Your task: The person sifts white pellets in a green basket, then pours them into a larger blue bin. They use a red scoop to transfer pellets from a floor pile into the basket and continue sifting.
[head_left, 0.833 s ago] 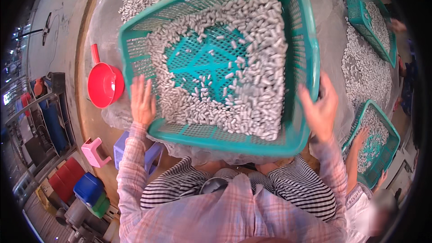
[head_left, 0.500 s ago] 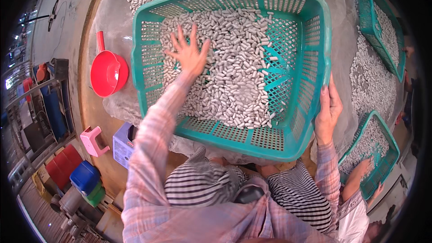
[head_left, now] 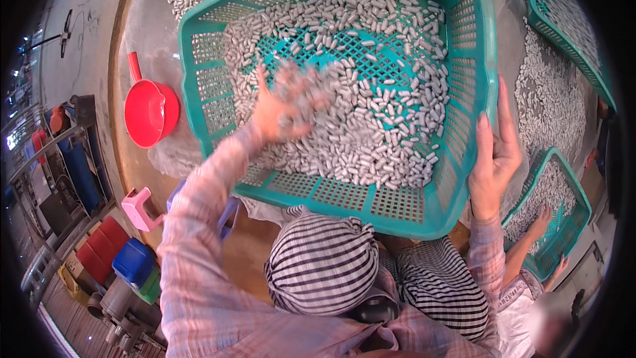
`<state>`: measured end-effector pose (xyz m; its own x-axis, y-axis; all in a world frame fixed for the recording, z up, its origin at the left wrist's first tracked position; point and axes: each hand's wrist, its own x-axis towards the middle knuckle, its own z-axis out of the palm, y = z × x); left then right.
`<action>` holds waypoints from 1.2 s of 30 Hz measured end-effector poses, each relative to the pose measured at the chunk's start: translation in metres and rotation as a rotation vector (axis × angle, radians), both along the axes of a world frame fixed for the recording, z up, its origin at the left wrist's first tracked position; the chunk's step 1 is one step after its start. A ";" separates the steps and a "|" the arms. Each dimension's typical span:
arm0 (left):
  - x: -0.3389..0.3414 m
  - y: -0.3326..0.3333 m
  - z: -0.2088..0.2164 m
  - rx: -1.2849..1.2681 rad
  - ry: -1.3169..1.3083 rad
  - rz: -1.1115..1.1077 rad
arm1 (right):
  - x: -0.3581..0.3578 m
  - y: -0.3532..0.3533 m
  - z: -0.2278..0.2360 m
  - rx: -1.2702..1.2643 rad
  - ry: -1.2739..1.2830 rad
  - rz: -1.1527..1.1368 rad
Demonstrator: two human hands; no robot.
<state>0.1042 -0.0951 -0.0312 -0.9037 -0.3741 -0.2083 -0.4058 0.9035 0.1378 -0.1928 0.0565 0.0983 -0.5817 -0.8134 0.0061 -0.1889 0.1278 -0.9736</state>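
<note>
A large green plastic basket (head_left: 338, 209) with slotted sides and a mesh bottom sits in front of me, tilted. Inside lie a great many small silvery-grey capsule-shaped pieces (head_left: 358, 152), thickest along the near side and around the edges. My left hand (head_left: 288, 106) is down among these pieces in the left half of the basket. Its fingers are smeared by motion, and some pieces blur around them. At the right rim, my right hand (head_left: 493, 162) grips the basket, thumb and fingers against the wall.
A red long-handled scoop (head_left: 152, 113) lies on the left, above a pink stool (head_left: 139, 209). More pieces are spread on a plastic sheet (head_left: 550, 99) to the right and beyond the basket. A co-worker's hand (head_left: 540, 222) is in a smaller-looking green basket (head_left: 583, 205) at lower right.
My left hand has moved down and slightly right through the pieces, its fingers no longer spread clearly. The pieces have shifted, baring mesh in the middle and covering the right side. My right hand keeps its grip.
</note>
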 end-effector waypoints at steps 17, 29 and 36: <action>0.023 -0.056 0.010 0.152 0.236 0.177 | -0.006 -0.019 0.043 0.100 -0.091 0.038; -0.154 0.032 0.066 0.340 0.741 0.076 | 0.013 -0.033 0.072 0.133 0.080 0.029; 0.004 -0.016 -0.013 0.135 0.255 0.034 | 0.009 -0.021 0.031 0.092 0.031 -0.019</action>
<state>0.1081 -0.1113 -0.0447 -0.9209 -0.3891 -0.0256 -0.3719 0.8566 0.3576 -0.1841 0.0357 0.1290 -0.5978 -0.8001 -0.0503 -0.2150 0.2204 -0.9514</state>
